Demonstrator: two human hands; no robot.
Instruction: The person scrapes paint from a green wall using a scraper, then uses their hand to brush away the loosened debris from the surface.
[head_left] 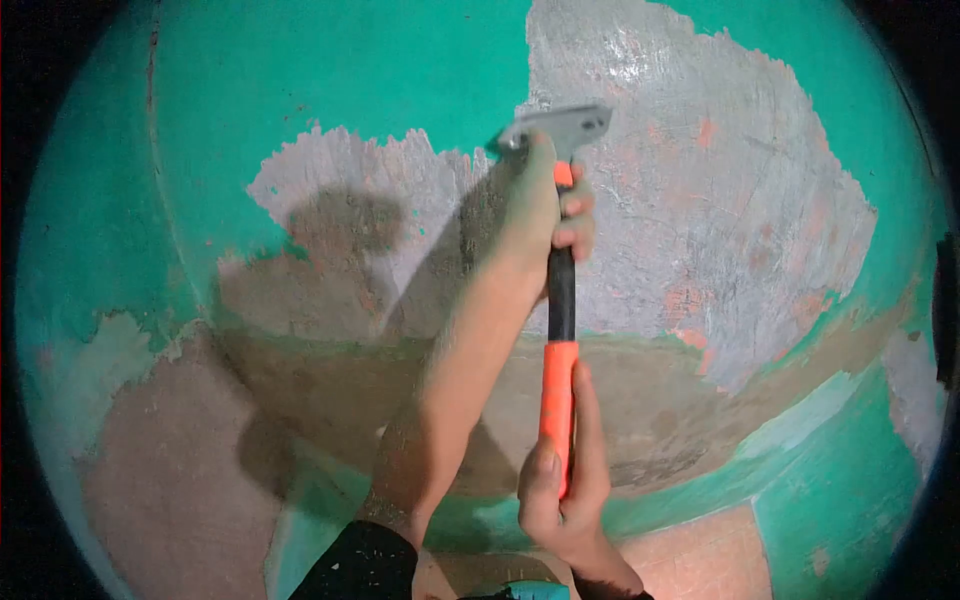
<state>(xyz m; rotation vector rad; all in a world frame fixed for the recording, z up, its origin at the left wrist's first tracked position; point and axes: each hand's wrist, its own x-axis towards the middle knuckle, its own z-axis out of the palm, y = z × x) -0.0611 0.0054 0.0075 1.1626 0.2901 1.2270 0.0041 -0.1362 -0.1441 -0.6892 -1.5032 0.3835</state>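
A long-handled scraper (562,300) stands nearly upright in front of the wall, its handle orange and black. Its wide grey metal head (575,125) lies at the edge between green paint and bare grey plaster. My left hand (545,215) is wrapped round the upper handle just below the head, the thumb up against the metal. Lower down, my right hand (568,495) grips the orange end of the handle, its forefinger stretched along it. Whether the blade touches the wall cannot be made out.
Green paint (380,70) covers the upper wall, with a ragged border round the bare grey plaster (740,200). A brown band (400,380) runs across below. At the left is a vertical crack (152,80). Shadows of arm and head fall on the plaster.
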